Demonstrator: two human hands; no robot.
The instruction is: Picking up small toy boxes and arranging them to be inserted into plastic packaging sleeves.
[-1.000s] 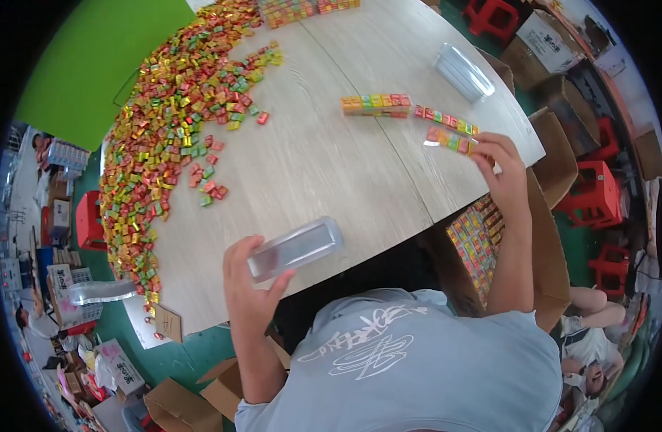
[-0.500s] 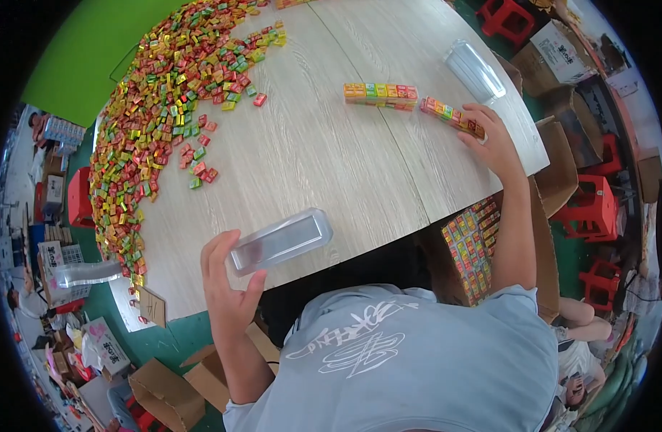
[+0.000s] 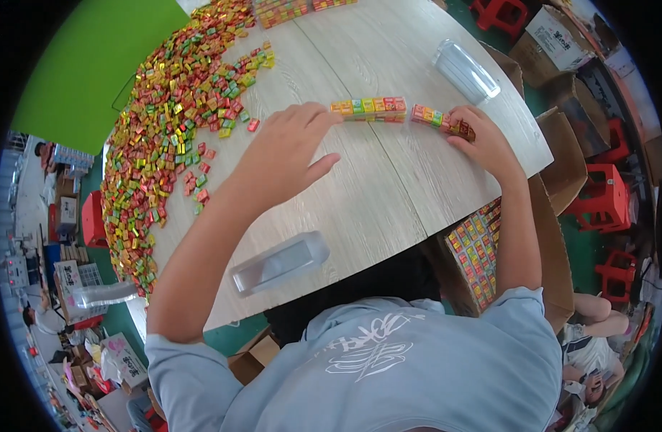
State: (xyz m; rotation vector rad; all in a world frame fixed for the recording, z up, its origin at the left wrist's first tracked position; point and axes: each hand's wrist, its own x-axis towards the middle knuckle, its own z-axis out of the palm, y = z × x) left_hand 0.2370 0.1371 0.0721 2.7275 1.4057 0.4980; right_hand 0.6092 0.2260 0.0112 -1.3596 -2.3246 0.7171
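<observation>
My left hand (image 3: 288, 155) is over the middle of the table, thumb spread from the fingers, nothing in it. Its fingertips reach the left end of a block of small wrapped candies (image 3: 368, 109) in yellow, orange, green and red. To the right of that block lies a shorter row of the same candies (image 3: 430, 116), with a small gap between them. My right hand (image 3: 486, 144) grips this row's right end, partly hiding it. Near the table's front edge rests a clear plastic tray (image 3: 280, 263), apart from both hands.
A large heap of loose candies (image 3: 173, 144) covers the table's left side. Stacked clear trays (image 3: 466, 70) lie at the far right, and more candy blocks (image 3: 280, 13) at the far edge. Below the right edge, a cardboard box (image 3: 554, 252) holds packed candies (image 3: 477, 248). Red stools (image 3: 601, 198) stand beyond.
My left hand has left the clear tray near the front edge and moved up and right to the candy block. My right hand stays on the short row.
</observation>
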